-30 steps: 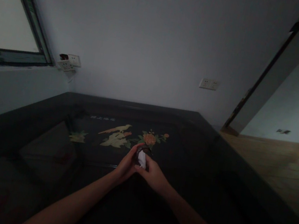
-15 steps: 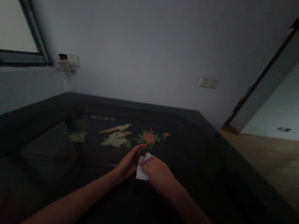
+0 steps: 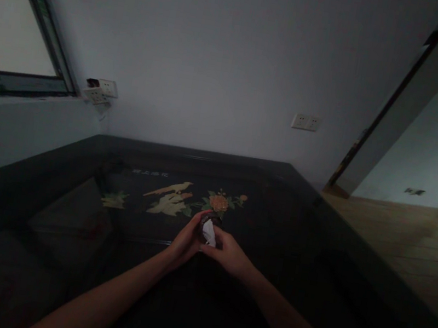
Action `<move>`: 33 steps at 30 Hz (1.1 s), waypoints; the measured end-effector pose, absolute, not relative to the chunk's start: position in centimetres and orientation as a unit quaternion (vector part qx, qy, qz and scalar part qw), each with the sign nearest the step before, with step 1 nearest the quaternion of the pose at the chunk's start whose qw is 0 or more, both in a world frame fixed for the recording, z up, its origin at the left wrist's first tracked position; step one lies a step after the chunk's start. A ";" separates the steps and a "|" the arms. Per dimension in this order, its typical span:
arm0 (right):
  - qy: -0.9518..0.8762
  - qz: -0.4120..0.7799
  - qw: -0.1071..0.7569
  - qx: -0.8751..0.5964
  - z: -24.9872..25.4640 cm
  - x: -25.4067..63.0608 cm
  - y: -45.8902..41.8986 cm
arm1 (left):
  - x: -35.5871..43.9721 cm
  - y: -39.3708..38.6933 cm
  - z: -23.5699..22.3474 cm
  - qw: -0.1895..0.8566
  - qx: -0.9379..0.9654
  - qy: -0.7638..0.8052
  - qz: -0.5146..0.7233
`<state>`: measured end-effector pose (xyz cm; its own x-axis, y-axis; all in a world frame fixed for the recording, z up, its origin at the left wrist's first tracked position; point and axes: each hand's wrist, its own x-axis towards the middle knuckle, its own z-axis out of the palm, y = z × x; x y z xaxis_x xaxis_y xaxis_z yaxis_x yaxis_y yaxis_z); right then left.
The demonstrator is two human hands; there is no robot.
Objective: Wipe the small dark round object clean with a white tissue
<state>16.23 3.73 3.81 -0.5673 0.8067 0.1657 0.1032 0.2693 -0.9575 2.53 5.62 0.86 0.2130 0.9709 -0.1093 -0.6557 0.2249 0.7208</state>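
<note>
Both my hands meet over the middle of a dark glossy table (image 3: 296, 226). My left hand (image 3: 185, 239) is closed round a small dark rounded object (image 3: 210, 221) that I cannot name in the dim light. My right hand (image 3: 228, 251) pinches a small white cloth or tissue (image 3: 208, 234) against that object. The painted bird-and-flower picture (image 3: 180, 199) on the tabletop lies just beyond my fingers.
The table fills the lower view and meets a pale wall with a double socket (image 3: 306, 122). More sockets (image 3: 100, 91) sit by a window (image 3: 6, 36) at the left. A doorway (image 3: 379, 123) and wooden floor (image 3: 409, 244) are at the right.
Half a second ago my right hand had the white cloth pulled down and spread in front of the object. Now the cloth is folded small and pressed up against it again.
</note>
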 end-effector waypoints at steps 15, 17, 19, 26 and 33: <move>-0.926 0.146 0.106 -0.331 5.2 18.2 3.8 | 2.5 5.8 0.6 0.736 0.296 0.269 0.547; -0.936 0.096 0.082 -0.328 5.3 18.2 3.9 | 2.6 5.8 0.6 0.738 0.297 0.272 0.542; -0.938 0.048 0.065 -0.338 5.4 18.0 3.8 | 2.6 5.8 0.5 0.738 0.299 0.274 0.539; -0.933 0.047 0.057 -0.351 5.4 17.5 3.1 | 2.6 5.7 0.7 0.732 0.306 0.283 0.539; -0.841 0.313 0.208 -0.389 4.9 17.0 2.9 | 2.6 5.5 1.0 0.732 0.304 0.275 0.544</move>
